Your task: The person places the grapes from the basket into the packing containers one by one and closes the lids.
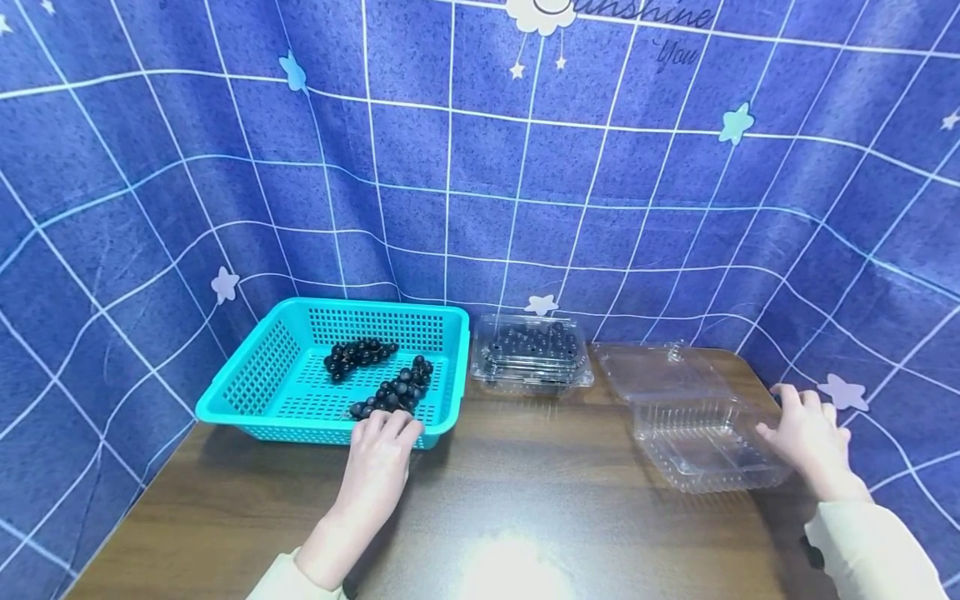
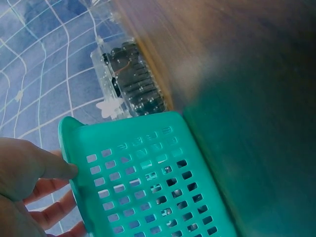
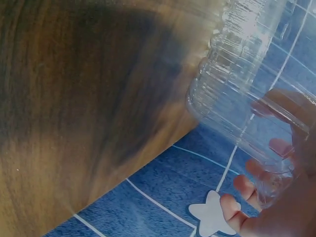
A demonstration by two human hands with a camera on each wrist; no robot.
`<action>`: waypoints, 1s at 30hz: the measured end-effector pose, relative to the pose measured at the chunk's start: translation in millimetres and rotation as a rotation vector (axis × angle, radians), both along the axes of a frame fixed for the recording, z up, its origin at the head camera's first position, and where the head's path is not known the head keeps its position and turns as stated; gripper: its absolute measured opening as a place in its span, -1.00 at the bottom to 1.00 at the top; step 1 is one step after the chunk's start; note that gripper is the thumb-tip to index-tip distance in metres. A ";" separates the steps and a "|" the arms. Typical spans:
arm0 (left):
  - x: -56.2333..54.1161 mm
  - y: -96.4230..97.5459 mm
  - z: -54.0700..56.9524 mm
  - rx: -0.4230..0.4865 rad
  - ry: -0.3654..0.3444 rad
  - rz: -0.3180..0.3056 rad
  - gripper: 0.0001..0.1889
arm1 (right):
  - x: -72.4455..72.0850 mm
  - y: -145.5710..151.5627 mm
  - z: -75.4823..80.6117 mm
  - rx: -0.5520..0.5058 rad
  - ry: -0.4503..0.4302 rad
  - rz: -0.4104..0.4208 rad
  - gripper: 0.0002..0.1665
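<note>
My left hand (image 1: pixel 385 454) holds the near rim of a teal plastic basket (image 1: pixel 258 421). In the left wrist view the thumb (image 2: pixel 64 165) lies against the rim and the fingers pass behind it. Two bunches of black grapes lie inside: one bunch (image 1: pixel 358 357) farther back, the other bunch (image 1: pixel 397 390) just beyond my left fingertips. At the right, my right hand (image 1: pixel 810 437) holds the side edge of an opened clear plastic clamshell (image 1: pixel 693 442). The right wrist view shows its fingers curled, with clear plastic (image 3: pixel 222 111) between thumb and fingers.
A closed clear clamshell (image 1: pixel 532 354) filled with dark grapes stands at the back middle, beside the basket. Everything rests on a brown wooden table (image 1: pixel 540 475). A blue curtain (image 1: pixel 480 167) with white grid lines hangs along the back and both sides.
</note>
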State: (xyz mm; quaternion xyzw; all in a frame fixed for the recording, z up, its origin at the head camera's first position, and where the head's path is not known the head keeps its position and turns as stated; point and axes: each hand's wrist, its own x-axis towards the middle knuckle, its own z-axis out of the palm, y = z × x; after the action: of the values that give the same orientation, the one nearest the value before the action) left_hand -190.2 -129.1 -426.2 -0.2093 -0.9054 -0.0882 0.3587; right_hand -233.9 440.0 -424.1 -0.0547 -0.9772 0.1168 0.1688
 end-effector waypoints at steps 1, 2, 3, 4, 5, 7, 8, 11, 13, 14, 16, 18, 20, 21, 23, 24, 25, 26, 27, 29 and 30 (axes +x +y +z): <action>0.1 -0.1 0.1 0.000 -0.002 0.001 -0.66 | 0.1 0.3 -1.2 -0.005 -0.005 -0.005 -0.23; 0.1 -0.1 0.2 -0.001 -0.002 0.002 -0.66 | 0.2 0.5 -2.4 -0.007 -0.009 -0.010 -0.23; 0.1 -0.2 0.3 -0.002 -0.003 0.002 -0.66 | 0.3 0.9 -3.7 -0.009 -0.013 -0.016 -0.22; 0.0 -0.2 0.3 -0.001 -0.003 0.002 -0.66 | 0.5 1.4 -5.0 -0.011 -0.020 -0.022 -0.21; 0.0 -0.2 0.4 -0.002 -0.002 0.002 -0.66 | 0.8 2.0 -6.1 -0.013 -0.027 -0.028 -0.21; 0.0 -0.2 0.5 0.000 -0.002 0.002 -0.66 | 1.7 2.8 -8.2 -0.020 -0.036 -0.039 -0.21; 0.0 -0.2 0.5 0.000 -0.001 0.001 -0.66 | 2.3 3.2 -9.3 -0.024 -0.038 -0.043 -0.21; 0.5 -0.2 0.9 0.000 -0.008 0.002 -0.65 | 3.6 4.3 -11.7 -0.048 -0.035 -0.056 -0.21; 0.9 -0.1 1.4 0.000 -0.017 0.003 -0.65 | 3.8 4.8 -12.3 -0.066 -0.034 -0.055 -0.22; 1.2 -0.1 1.7 -0.002 -0.022 0.005 -0.65 | 3.6 5.3 -12.6 -0.077 -0.036 -0.054 -0.22; 1.6 -0.1 2.5 -0.002 -0.030 0.007 -0.64 | 3.0 6.0 -12.1 -0.103 -0.045 -0.047 -0.22; 1.7 -0.1 2.8 -0.005 -0.036 0.009 -0.64 | 2.0 7.2 -11.7 -0.128 -0.059 -0.032 -0.23; 1.7 -0.1 2.9 -0.006 -0.040 0.010 -0.64 | 0.9 8.3 -11.7 -0.151 -0.066 -0.015 -0.25; 1.7 -0.1 2.9 -0.007 -0.042 0.011 -0.64 | 0.4 8.9 -11.7 -0.160 -0.072 -0.008 -0.26; 1.8 -0.2 2.9 -0.010 -0.044 0.012 -0.64 | -0.2 10.1 -12.1 -0.176 -0.095 0.001 -0.28; 1.9 -0.2 2.8 -0.011 -0.046 0.012 -0.64 | -0.3 10.8 -12.2 -0.190 -0.113 0.005 -0.30; 2.0 -0.3 2.8 -0.012 -0.047 0.013 -0.64 | -0.2 11.7 -12.5 -0.205 -0.132 0.010 -0.32; 2.1 -0.4 2.7 -0.013 -0.050 0.014 -0.64 | 0.0 12.5 -13.0 -0.226 -0.154 0.012 -0.34; 2.1 -0.5 2.5 -0.014 -0.052 0.015 -0.64 | 0.4 13.5 -13.7 -0.259 -0.181 0.018 -0.36; 2.2 -0.7 2.2 -0.016 -0.057 0.016 -0.64 | 0.8 15.7 -15.0 -0.361 -0.244 0.037 -0.38; 2.1 -0.8 2.1 -0.016 -0.059 0.016 -0.64 | 1.0 16.8 -15.4 -0.414 -0.274 0.047 -0.38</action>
State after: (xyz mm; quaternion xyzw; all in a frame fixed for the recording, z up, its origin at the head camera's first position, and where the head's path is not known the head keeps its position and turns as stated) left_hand -188.1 -129.9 -424.1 -0.2021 -0.9179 -0.0844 0.3308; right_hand -232.8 456.8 -439.5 -0.0806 -0.9473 0.3097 0.0171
